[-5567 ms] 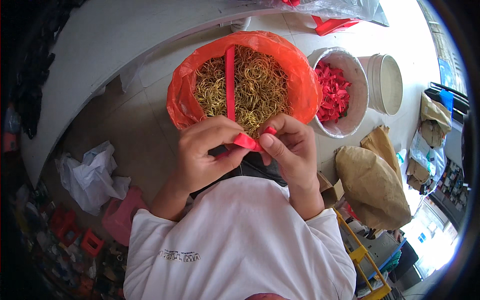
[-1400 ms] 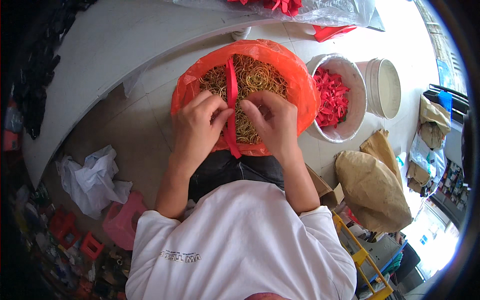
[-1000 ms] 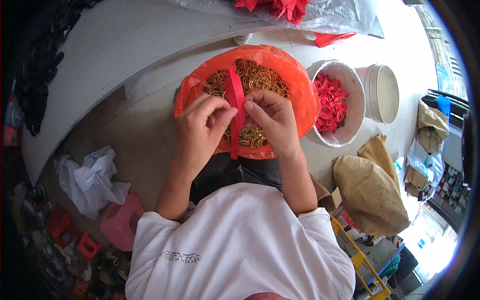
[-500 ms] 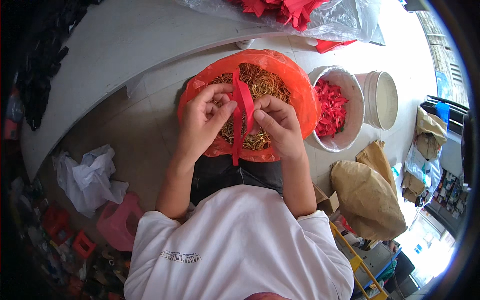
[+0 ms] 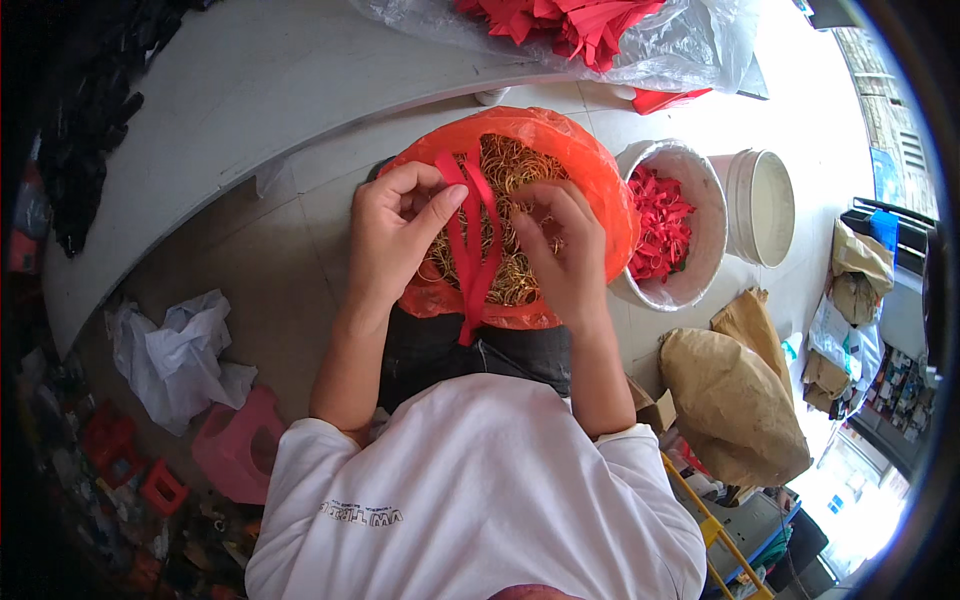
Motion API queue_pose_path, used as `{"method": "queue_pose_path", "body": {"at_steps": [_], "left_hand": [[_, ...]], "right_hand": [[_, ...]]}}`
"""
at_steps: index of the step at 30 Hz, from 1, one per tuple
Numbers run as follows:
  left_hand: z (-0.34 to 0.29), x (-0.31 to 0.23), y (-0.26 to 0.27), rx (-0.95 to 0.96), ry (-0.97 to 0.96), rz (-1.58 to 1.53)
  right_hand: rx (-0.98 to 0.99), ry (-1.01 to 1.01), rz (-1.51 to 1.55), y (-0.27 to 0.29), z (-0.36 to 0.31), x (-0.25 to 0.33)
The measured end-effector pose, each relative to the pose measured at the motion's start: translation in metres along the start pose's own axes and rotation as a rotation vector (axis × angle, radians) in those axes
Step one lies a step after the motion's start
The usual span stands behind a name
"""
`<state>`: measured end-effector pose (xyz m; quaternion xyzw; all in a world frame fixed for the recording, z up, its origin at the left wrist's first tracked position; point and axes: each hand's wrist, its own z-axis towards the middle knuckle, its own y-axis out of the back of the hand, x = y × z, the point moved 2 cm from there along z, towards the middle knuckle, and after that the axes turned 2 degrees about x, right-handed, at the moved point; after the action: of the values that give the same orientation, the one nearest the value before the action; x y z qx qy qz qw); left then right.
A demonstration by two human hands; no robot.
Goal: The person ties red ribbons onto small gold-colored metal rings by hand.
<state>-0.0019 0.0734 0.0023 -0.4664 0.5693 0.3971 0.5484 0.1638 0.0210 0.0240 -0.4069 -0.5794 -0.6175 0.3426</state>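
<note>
My left hand (image 5: 392,232) pinches a red ribbon (image 5: 458,225) between thumb and fingers. The ribbon is looped, and its strands hang down across the near rim of an orange plastic bag (image 5: 592,160). Thin gold-coloured rings or loops (image 5: 515,160) fill the bag in a tangled heap in front of me. Over the right part of that heap is my right hand (image 5: 568,250), its fingers bent and the thumb apart from them. I make out nothing held in it, and it is off the ribbon.
Right of the bag stands a white bucket (image 5: 708,255) of red ribbon pieces (image 5: 660,215), beside another pale bucket (image 5: 772,205). A grey table (image 5: 260,75) curves across the far left, bearing red pieces (image 5: 570,25) on clear plastic. A brown sack (image 5: 735,405) and pink stool (image 5: 238,445) flank me.
My right hand has let go of the ribbon and moved slightly right, over the gold loops. The ribbon's top has tipped left in my left hand, which stays nearly in place.
</note>
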Motion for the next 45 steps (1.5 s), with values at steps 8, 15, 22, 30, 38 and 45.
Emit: {"method": "queue_pose_path", "body": {"at_steps": [8,15,22,30,38,45], "left_hand": [[-0.002,-0.044,-0.003,0.049,-0.215,-0.109],[-0.003,-0.052,-0.001,0.092,-0.163,-0.136],[-0.005,-0.067,0.003,0.105,-0.252,-0.541],[-0.005,-0.056,0.065,-0.367,-0.323,-0.665],[-0.029,-0.033,-0.012,-0.116,-0.143,-0.33],[-0.05,-0.027,-0.038,0.1,-0.02,-0.345]], "right_hand": [[0.255,0.114,0.3,-0.022,0.006,0.017],[0.446,-0.061,0.557,-0.023,-0.001,0.013],[0.456,0.112,0.547,-0.021,-0.019,0.023],[0.232,-0.13,1.174,-0.003,-0.075,-0.023],[0.461,0.066,0.619,0.003,-0.069,0.024],[0.037,0.077,-0.011,0.018,-0.05,0.042]]}}
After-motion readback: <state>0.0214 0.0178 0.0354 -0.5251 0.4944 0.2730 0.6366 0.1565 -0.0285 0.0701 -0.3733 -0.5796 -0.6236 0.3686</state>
